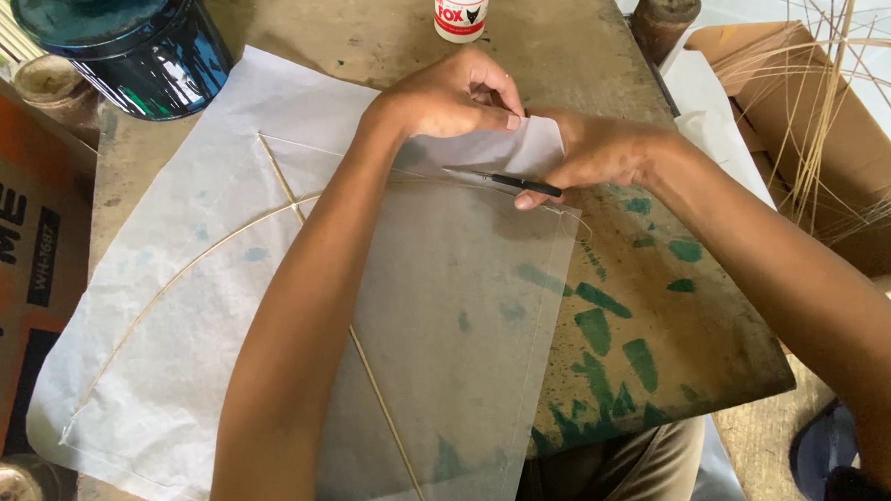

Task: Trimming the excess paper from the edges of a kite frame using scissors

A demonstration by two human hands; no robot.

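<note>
A large sheet of thin white translucent paper [188, 322] lies spread on a worn brown board [659, 331] with green paint marks. On the paper rests a thin bamboo frame: a straight stick [365, 359] running diagonally and a curved stick [196, 266] bowed across it. My left hand [454, 95] pinches the paper's upper right corner. My right hand [596, 149] grips a small black-handled blade [508, 181], its tip pointing left against the paper edge. Both forearms cross the sheet.
A white glue bottle [462, 4] stands at the board's far edge. A dark blue tin [126, 44] sits top left, a printed cardboard box [11, 269] at left. A cardboard box with thin bamboo strips [820, 114] lies right. A small tin [6, 500] is bottom left.
</note>
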